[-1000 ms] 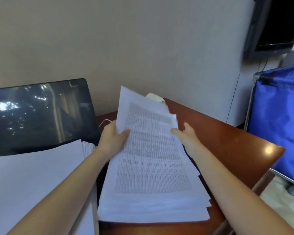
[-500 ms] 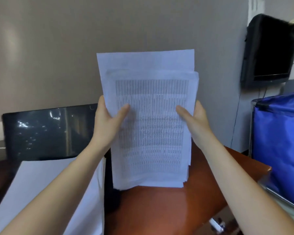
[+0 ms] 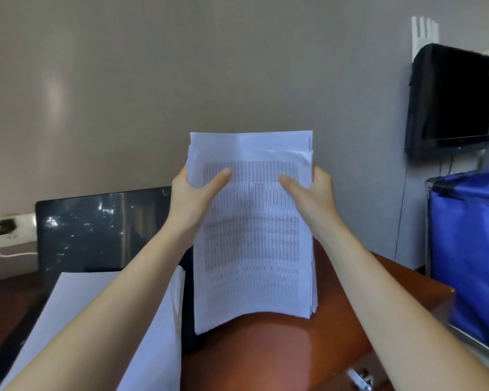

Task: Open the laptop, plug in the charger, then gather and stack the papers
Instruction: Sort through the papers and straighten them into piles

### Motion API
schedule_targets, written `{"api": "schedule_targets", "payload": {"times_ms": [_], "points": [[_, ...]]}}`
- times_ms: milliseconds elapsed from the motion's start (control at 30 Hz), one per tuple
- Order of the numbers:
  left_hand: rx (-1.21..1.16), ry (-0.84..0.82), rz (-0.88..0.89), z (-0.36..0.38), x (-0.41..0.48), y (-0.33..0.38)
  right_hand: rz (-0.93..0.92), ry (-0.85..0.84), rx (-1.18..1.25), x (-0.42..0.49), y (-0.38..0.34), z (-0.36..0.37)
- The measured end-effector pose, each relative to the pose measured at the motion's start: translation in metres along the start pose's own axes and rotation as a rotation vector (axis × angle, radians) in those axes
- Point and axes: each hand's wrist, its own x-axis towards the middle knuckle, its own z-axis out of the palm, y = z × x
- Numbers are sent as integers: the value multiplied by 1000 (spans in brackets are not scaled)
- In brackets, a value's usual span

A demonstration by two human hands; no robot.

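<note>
No legible text anywhere.
- Paper stack, centre, held upright: the top sheet is full of dense printed rows and columns, table-like. Too blurred to read a single character or digit.
- Wall monitor, far right: faint mark mid lower bezel, probably a logo, too small to make out.
- Second paper pile, near left: the visible face is plain white.
- Laptop screen, left behind that pile: dark, only reflections.

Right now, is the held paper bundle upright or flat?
Upright: left hand and right hand grip the paper bundle by its sides, printed face toward camera.
</note>
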Motion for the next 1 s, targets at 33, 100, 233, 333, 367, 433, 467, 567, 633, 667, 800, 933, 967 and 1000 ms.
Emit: {"api": "schedule_targets", "payload": {"times_ms": [33,100,233,333,367,433,467,567,633,667,800,933,967,1000], "points": [[-31,22,-10,1,1,3,-2,-14,6,2,-2,0],[-69,44,-34,2,1,4,38,-32,56,6,-2,-4],[9,5,-148,-4,2,0,182,7,173,7,1,-14],[47,-34,-199,-2,14,10,225,153,196,17,-8,-11],[48,-24,-209,0,18,15,231,189,184,21,-12,-9],[45,29,-245,5,25,22,217,221,151,26,-22,0],[34,62,-266,6,28,22,211,226,142,29,-25,4],[-18,188,-343,10,33,20,239,238,63,33,-30,10],[-43,231,-349,14,35,22,240,251,29,36,-33,10],[-52,238,-341,15,35,24,227,255,23,36,-34,10],[-6,262,-345,15,40,32,175,221,9,34,-36,11],[124,294,-336,12,42,26,189,231,-49,33,-31,6],[132,297,-344,11,41,26,202,243,-51,32,-30,4],[130,295,-353,10,39,24,221,249,-41,31,-28,2]]}}
